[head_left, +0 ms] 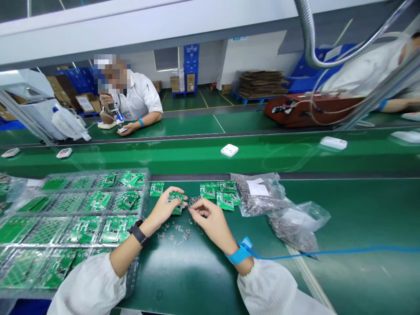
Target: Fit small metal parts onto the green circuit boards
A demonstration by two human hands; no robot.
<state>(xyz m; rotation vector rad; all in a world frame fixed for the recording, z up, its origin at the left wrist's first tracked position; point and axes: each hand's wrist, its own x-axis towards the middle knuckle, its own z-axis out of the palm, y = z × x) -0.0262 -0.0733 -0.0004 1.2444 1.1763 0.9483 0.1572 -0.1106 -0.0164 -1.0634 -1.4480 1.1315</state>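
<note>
A green circuit board [177,205] is held in my left hand [166,204], its thumb and fingers closed on the edges. Just right of that board, my right hand [208,217] has thumb and forefinger pinched together; whatever lies between the tips is too small to make out. Small metal parts [179,232] lie scattered on the green table below both hands, and a further pile of them [194,201] sits behind my right fingertips. One loose circuit board [157,189] lies behind my left hand. Several more boards [225,201] are grouped beyond my right hand.
On the left, a clear compartment tray [106,209] holds many green boards. Two plastic bags of metal parts [259,192] [293,225] lie at right. A blue cord [328,252] runs from my right wrist strap. White devices [229,150] sit on the green conveyor. A co-worker [141,94] works opposite.
</note>
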